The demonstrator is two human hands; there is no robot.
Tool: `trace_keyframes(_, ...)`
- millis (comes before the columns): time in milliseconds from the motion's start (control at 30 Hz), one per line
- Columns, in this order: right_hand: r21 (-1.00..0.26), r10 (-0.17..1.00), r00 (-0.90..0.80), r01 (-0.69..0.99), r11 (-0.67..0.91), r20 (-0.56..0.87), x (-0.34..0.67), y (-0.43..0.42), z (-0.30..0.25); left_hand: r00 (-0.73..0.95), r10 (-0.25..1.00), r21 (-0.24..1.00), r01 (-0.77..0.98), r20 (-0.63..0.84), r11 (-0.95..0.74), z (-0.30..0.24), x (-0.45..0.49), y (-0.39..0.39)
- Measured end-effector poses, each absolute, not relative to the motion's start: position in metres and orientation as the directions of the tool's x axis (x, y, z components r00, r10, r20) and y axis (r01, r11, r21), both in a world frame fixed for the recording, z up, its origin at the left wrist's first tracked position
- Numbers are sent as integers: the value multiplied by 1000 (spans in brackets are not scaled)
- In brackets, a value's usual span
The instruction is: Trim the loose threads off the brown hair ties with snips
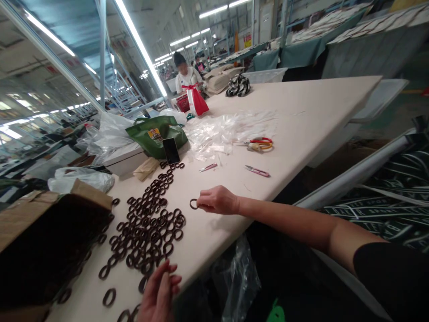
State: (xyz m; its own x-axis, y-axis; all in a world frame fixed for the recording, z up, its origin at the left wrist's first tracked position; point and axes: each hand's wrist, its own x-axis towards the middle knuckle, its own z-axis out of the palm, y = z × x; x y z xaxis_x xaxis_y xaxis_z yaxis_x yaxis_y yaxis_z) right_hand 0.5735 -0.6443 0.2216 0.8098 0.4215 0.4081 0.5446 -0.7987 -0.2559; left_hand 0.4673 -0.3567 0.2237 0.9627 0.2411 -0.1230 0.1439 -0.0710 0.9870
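A small dark brown ring is pinched between the fingertips of my right hand, just above the pale table. To the left spreads a loose pile of many similar dark rings, some overlapping, others lying singly. My left hand is at the bottom, beside the near end of that pile. Its fingers are loosely curled and apart, with nothing visible in them. Whether the rings are leather, fabric or elastic I cannot tell.
A dark-mouthed cardboard box borders the pile on the left. Beyond lie two thread snips, red-handled scissors, clear plastic bags, a phone and a green bag. A person is across the table.
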Motion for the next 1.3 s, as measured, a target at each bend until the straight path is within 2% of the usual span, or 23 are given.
trace_keyframes(33, -231, 474, 735, 630, -742, 485, 559, -640, 225, 968, 160, 981, 195, -192, -4, 225, 473, -370)
trace_keyframes(133, -145, 540, 514, 800, -582, 666, 523, -631, 232, 978, 34, 974, 202, -207, 101, 231, 487, -406)
trace_keyframes(233, -113, 556, 437, 846, -521, 707, 506, -629, 235, 977, -2, 970, 212, -213, 121, 236, 490, -426)
trace_keyframes(300, -142, 536, 429, 858, -494, 727, 503, -630, 234, 971, 4, 958, 235, -239, 165, 237, 489, -430)
trace_keyframes(367, -262, 450, 485, 843, -471, 750, 503, -631, 233, 963, 23, 934, 255, -269, 249, 239, 488, -431)
trace_keyframes(467, -574, 228, 676, 724, -383, 700, 504, -629, 230, 956, 69, 892, 240, -287, 384, 243, 487, -430)
trace_keyframes(533, -794, 113, 826, 563, -231, 553, 504, -625, 229, 953, 94, 868, 218, -288, 446, 246, 487, -430)
trace_keyframes(567, -886, 101, 894, 447, -124, 437, 504, -622, 228, 953, 94, 858, 214, -289, 467, 247, 487, -430)
trace_keyframes(633, -982, 187, 966, 159, 103, 176, 503, -615, 228, 954, 64, 843, 228, -295, 487, 248, 486, -430)
trace_keyframes(700, -955, 351, 936, -113, 273, -10, 502, -609, 229, 953, 20, 840, 258, -304, 477, 247, 486, -429)
trace_keyframes(767, -878, 476, 875, -293, 377, -88, 502, -605, 230, 949, -6, 844, 283, -315, 455, 245, 485, -427)
trace_keyframes(933, -664, 605, 778, -544, 513, -171, 501, -600, 229, 942, -78, 864, 331, -326, 380, 245, 483, -422)
trace_keyframes(1100, -585, 608, 773, -582, 566, -181, 500, -599, 226, 935, -71, 864, 349, -348, 363, 247, 481, -425)
trace_keyframes(1300, -692, 508, 840, -481, 538, -190, 496, -599, 222, 940, 24, 889, 313, -340, 334, 240, 476, -427)
